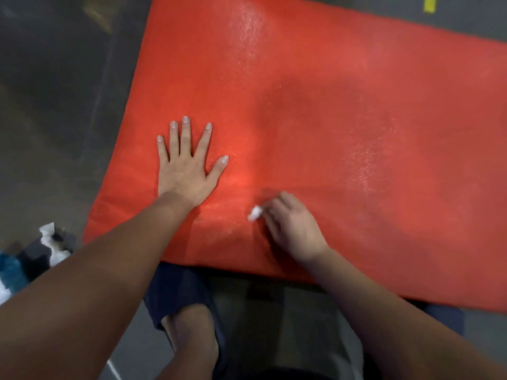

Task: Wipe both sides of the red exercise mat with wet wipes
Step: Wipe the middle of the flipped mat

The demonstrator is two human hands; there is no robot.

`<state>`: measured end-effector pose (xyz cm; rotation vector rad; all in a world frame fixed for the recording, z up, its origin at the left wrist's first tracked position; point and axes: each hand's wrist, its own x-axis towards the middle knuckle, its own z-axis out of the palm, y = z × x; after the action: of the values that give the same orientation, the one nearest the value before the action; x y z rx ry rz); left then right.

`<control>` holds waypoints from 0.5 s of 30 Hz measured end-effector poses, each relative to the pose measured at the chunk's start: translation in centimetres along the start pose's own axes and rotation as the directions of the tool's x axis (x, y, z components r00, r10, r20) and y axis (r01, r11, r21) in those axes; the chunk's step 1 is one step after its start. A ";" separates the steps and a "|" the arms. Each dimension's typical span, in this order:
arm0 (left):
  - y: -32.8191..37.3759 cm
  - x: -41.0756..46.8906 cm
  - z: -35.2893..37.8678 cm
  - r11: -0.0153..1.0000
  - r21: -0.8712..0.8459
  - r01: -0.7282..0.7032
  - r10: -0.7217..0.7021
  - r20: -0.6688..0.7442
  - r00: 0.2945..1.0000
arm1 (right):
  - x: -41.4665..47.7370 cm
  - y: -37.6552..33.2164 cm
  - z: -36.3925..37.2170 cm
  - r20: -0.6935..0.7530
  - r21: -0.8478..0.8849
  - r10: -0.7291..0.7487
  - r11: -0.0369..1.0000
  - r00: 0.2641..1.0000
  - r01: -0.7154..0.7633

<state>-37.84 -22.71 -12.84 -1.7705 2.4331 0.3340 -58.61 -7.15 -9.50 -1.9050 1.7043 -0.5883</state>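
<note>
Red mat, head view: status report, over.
Left hand flat, fingers spread, pressing red exercise mat. Right hand grips white wet wipe against mat. Wet sheen on mat. White crumpled clutter on floor, clear of mat.

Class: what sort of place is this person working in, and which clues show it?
Probably a gym or workshop hall, not certain: a grey hard floor, a yellow marking strip on it, and a red exercise mat laid flat there.
</note>
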 end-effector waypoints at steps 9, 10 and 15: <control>0.2 0.2 -0.4 1.000 0.023 0.012 -0.012 0.028 1.000 | -1.0 -0.6 0.8 -0.112 -0.072 0.131 0.988 0.985 -0.140; 0.3 0.3 -0.5 1.000 0.027 0.012 -0.013 0.034 0.999 | 0.7 0.3 0.5 -0.123 -0.103 0.133 0.984 0.983 -0.146; 1.0 1.1 -1.0 0.998 -0.041 0.051 -0.053 -0.049 0.997 | 8.5 3.6 -1.7 -0.235 -0.090 0.215 0.966 0.948 -0.241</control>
<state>-39.12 -23.64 -11.96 -1.8766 2.4250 0.3398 -61.46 -16.02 -10.61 -1.7359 2.1117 -0.6439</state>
